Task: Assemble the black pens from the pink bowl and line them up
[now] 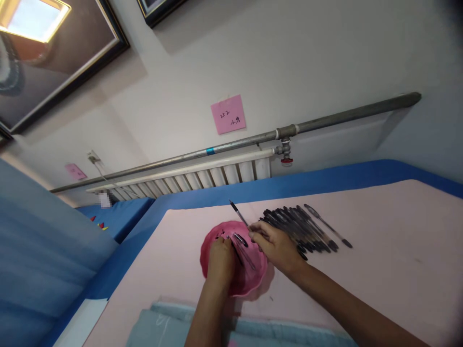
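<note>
A pink scalloped bowl (260,270) stands on the pale pink table cover. My left hand (221,260) reaches into it from the near side, fingers bent together at small black pieces (220,234); what is between its fingertips is hidden. Clear pen parts (249,258) and a black pen cap (240,240) lie in the bowl beside that hand. Over the bowl's right rim, my right hand (275,243) is closed on a pen (238,213), whose dark tip points up and left. Just right of that hand lies a row of black capped pens (289,221).
One capped pen (329,226) lies slightly apart at the row's right end. Folded grey-green cloth (159,327) lies along the near edge. Behind the blue-edged table (325,173) are a radiator (217,176) and a pipe with a red-handled valve (286,160). A blue curtain (43,250) hangs left.
</note>
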`<state>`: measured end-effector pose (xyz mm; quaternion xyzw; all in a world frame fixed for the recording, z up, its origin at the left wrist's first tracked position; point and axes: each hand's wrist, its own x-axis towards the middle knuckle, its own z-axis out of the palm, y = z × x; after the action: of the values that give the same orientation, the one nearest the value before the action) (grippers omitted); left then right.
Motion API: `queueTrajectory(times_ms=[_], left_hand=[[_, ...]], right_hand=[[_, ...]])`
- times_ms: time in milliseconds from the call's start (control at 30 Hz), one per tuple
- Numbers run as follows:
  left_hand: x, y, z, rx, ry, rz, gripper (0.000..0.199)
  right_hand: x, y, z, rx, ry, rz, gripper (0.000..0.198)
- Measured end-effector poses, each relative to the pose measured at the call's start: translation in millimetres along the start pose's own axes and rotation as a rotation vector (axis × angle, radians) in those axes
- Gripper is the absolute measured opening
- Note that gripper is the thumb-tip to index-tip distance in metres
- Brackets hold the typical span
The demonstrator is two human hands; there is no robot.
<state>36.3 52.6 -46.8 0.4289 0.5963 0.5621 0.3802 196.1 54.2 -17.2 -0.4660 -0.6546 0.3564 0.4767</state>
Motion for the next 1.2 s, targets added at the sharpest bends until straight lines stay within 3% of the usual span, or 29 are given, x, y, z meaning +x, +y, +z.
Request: queueTrajectory(times_ms=[133,267,467,600,733,967,1200], left_hand=[[-4,4,-2,0.123,0.01,-0.014,0.025],[-5,7,-3,0.113,0.044,-0.046,0.026],[5,17,-16,-0.118,0.043,-0.084,0.017],[5,24,-33,-0.419,0.027,-0.17,0.012],[0,28,-48,-0.664,0.082,-0.229,0.011],[-6,35,-50,-0.845,0.066,-0.284,0.011],[-4,31,-50,-0.797,0.028,-0.224,0.018]], right_hand=[[-1,1,1,0.001,-0.002,0.003,0.018],[-1,3,2,-0.003,-0.008,0.006,0.019],[-4,0,3,-0.044,-0.055,-0.099,0.017],[-11,0,9,-0.098,-0.155,-0.252,0.016],[-15,2,14,-0.156,-0.209,-0.319,0.018],[-17,-1,13,-0.293,-0.228,-0.357,0.019],[-17,-2,12,-0.36,-0.25,-0.34,0.02]])
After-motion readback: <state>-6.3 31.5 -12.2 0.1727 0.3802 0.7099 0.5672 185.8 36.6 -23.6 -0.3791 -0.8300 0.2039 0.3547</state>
